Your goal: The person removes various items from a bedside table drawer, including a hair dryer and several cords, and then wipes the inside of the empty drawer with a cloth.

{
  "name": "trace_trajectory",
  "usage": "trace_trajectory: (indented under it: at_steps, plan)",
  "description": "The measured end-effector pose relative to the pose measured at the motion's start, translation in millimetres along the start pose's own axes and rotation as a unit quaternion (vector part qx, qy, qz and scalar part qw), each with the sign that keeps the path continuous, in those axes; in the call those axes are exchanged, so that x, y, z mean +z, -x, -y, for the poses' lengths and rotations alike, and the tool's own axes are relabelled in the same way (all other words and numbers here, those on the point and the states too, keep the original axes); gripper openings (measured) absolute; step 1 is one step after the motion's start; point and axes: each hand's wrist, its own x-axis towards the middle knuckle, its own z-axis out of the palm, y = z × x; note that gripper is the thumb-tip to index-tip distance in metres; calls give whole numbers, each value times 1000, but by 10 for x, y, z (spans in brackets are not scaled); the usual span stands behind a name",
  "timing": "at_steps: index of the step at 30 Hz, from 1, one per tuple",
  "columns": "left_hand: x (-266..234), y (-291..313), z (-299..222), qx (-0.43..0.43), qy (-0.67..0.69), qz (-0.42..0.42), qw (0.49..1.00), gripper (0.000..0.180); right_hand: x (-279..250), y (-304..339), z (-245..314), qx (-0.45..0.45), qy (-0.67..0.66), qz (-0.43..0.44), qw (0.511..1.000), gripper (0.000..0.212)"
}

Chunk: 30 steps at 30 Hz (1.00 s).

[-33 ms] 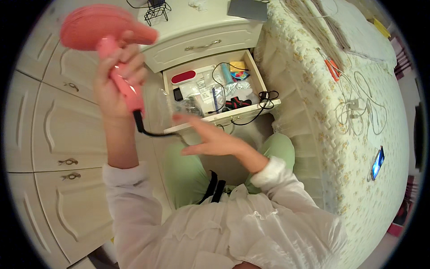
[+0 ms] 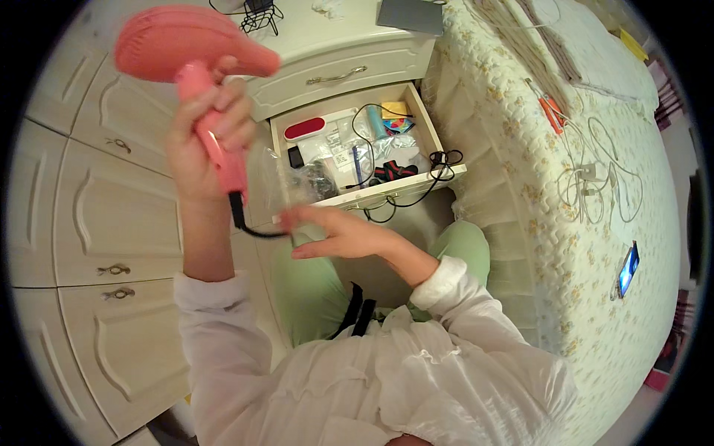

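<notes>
A pink hair dryer [image 2: 186, 46] is up at the upper left, its nozzle pointing right. My left hand [image 2: 212, 141] is wrapped round its handle. From the handle's lower end a black power cord [image 2: 256, 232] runs right toward my right hand [image 2: 338, 234], where it passes out of sight. That hand is held palm down over my knees, fingers stretched out and thumb apart, with the fingertips slightly blurred beside the cord. Beyond it stands a pulled-out drawer [image 2: 439, 175], holding a red-topped oval item [image 2: 305, 128], clear plastic bags [image 2: 316, 178] and a black-and-red strap [image 2: 394, 172].
A black cable [image 2: 446, 160] hangs over the drawer's front edge. White cupboards [image 2: 111, 186] line the left side. On the right, a bed [image 2: 587, 312] carries a white cable [image 2: 587, 175], an orange-handled tool [image 2: 552, 115] and a phone [image 2: 628, 271]. A grey flat item [image 2: 409, 16] lies on the cabinet top.
My left hand and the hair dryer have shifted slightly right and a little down. My right hand has moved left, bringing its fingertips close to the power cord.
</notes>
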Motion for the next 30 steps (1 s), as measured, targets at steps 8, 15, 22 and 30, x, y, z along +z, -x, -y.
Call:
trace_trajectory:
  at_steps: [8, 15, 22, 30]
  plan:
    - [-302, 677, 52, -109, -367, -97, 919, 48, -988, 801, 187, 119, 50, 193, 973, 17]
    - [-651, 798, 922, -213, -365, -90, 902, 50, -1095, 355, 648, 61, 136, -148, 978, 18]
    - [-418, 686, 1363, -232, -270, -74, 932, 57, -1197, 203, 935, 35, 102, -221, 969, 14]
    - [-263, 686, 1422, -227, -481, -58, 845, 47, -1279, 64, 759, 25, 192, -216, 957, 19]
